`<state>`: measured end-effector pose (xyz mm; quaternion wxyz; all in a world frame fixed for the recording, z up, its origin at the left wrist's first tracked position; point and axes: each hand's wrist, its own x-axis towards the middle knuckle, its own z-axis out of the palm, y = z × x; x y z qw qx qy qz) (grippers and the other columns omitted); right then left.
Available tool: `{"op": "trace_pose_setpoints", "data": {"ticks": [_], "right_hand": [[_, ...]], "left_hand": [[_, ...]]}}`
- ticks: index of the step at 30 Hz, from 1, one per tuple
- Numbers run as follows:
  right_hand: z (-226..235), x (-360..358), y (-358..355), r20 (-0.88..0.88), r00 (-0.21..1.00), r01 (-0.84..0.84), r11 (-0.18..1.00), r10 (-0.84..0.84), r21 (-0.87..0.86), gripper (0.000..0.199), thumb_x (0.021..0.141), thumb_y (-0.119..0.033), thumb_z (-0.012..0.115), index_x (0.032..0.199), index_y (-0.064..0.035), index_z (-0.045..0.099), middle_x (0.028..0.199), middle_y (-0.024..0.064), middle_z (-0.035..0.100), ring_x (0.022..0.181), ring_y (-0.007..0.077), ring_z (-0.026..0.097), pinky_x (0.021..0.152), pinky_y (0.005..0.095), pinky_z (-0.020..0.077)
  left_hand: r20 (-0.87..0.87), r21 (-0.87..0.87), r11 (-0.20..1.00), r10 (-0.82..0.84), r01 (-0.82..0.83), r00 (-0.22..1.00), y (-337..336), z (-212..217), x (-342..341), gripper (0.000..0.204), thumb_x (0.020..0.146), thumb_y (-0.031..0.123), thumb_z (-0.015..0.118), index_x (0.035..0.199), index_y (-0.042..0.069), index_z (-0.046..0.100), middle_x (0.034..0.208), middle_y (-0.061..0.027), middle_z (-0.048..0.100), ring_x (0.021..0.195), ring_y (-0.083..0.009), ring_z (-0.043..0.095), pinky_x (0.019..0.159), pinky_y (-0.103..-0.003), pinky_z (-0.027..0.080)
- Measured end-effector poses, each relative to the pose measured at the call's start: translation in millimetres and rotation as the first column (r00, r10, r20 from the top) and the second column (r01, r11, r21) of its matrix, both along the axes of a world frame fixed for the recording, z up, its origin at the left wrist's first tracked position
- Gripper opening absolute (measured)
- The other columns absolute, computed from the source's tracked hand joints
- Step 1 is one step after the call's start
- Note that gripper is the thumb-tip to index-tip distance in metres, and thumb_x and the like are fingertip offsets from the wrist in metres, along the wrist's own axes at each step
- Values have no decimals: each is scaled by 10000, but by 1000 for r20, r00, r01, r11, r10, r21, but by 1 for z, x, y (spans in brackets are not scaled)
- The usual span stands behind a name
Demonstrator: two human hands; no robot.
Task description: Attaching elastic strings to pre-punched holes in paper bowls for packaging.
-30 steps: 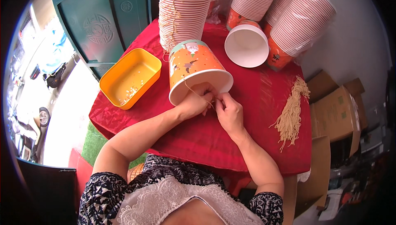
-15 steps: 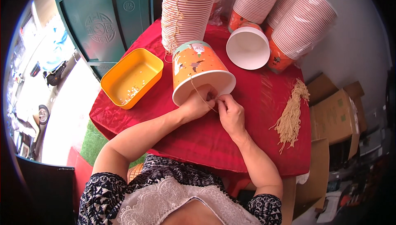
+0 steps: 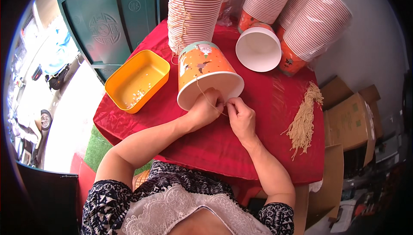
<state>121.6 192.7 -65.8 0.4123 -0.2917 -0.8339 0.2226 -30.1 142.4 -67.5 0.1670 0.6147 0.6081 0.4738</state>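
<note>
Head view showed a counter point(image 3: 275, 149) draped in red cloth across the middle of the frame. At centre an orange bucket point(image 3: 206, 73) lay tipped on its side, its white rim turned toward the person; what was inside could not be seen. Left of it sat a yellow tray point(image 3: 137, 80) with a scatter of small pale bits on its bottom. At upper centre stood a tall stack point(image 3: 193, 15) of nested buckets, with thin strings hanging down its side. At upper right more stacks point(image 3: 301, 15) leaned over, and below them one bucket point(image 3: 258, 50) lay with its white, bare inside facing up. On the right of the cloth lay a bundle of tan strings point(image 3: 303, 121).

The left hand point(image 3: 206, 110) was curled against the rim of the tipped bucket, fingers bent and touching it. The right hand point(image 3: 241, 116) lay just beside it at lower centre, thumb and forefinger pinched on a thin string point(image 3: 206, 97) that ran up over the bucket's side. The two hands nearly touched.
</note>
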Motion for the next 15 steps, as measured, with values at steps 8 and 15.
{"op": "trace_pose_setpoints", "data": {"ticks": [8, 15], "right_hand": [[2, -3, -2, 49, 998, 53, 996, -50, -64, 86, 879, -52, 652, 924, -35, 581, 766, 152, 674, 694, 346, 678, 567, 410, 527], [-4, -5, 3, 12, 1000, 24, 995, -25, 93, 53, 853, -17, 658, 890, -6, 623, 746, 172, 656, 661, 304, 673, 566, 375, 513]], "left_hand": [[39, -91, 995, -38, 41, 999, -6, 9, 0, 51, 719, -35, 604, 767, -41, 619, 754, -154, 631, 717, -254, 631, 622, -358, 499], [75, -55, 998, -25, 29, 997, -5, 8, 0, 24, 724, -29, 601, 736, -38, 620, 730, -141, 629, 687, -232, 617, 609, -346, 489]]}}
